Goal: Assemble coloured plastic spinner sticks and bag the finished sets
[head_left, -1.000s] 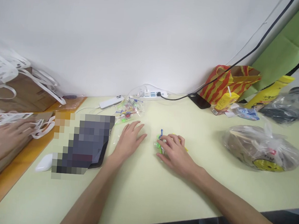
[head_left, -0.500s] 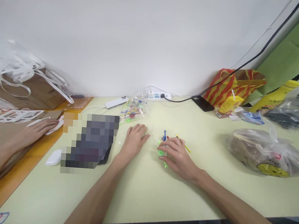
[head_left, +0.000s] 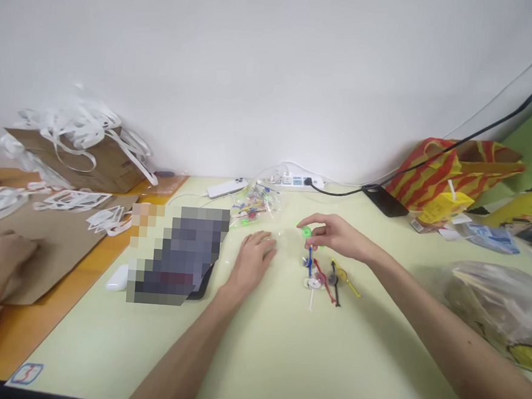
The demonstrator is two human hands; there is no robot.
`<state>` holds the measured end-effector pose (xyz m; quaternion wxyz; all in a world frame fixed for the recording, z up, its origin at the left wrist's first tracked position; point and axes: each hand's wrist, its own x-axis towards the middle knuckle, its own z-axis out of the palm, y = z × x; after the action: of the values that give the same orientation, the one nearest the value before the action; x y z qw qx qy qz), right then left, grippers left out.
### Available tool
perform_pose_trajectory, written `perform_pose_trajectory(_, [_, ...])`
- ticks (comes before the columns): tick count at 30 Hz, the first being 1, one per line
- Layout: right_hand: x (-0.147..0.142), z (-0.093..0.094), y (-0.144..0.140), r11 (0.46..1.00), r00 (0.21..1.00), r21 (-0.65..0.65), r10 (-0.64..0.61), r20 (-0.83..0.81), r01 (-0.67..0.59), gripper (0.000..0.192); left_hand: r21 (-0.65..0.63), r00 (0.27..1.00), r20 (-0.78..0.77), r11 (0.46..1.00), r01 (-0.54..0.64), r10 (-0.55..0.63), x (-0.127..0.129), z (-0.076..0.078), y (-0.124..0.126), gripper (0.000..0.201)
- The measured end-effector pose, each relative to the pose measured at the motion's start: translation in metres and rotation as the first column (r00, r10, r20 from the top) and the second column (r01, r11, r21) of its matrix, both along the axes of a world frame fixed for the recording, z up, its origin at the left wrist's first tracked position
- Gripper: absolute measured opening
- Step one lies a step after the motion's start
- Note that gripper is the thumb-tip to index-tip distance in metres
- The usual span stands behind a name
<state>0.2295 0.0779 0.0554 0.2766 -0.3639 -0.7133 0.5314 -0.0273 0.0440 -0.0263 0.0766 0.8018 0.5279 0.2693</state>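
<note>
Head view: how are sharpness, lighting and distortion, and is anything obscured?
Head view: soft, even light with faint shadows; the wide lens bends the table edge; slightly soft overall; a pixelated block covers the tablet; the right hand pinching a green piece reads clearly, as does the left hand lying flat.

A pixelated block (head_left: 178,254) hides the device beside the left hand (head_left: 253,262)

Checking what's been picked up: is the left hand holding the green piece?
No, the left hand lies flat on the table; the right hand pinches the green piece.
</note>
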Motion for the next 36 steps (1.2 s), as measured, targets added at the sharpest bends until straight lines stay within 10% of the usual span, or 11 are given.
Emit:
perform_pose_trajectory(17, [-0.015,-0.024,0.063,0.968,0.935,-0.085,0.250,0.251,-0.236,0.009,0.049,0.968,0.228,0.992,-0.120,0.106,-0.002,0.010,-0.005,0.013])
perform_pose_trajectory(27, [-0.042,-0.034,0.052,0.946,0.875,0.306,-0.058,0.481,-0.105,0.019,0.091,0.961,0.267,0.991,-0.098,0.070,0.007,0.015,-0.006,0.013])
perform_pose_trajectory(36, [-0.042,-0.023,0.043,0.934,0.850,0.327,-0.053,0.523,-0.143,0.014,0.100,0.951,0.295,0.988,-0.122,0.087,0.007,0.015,-0.006,0.014])
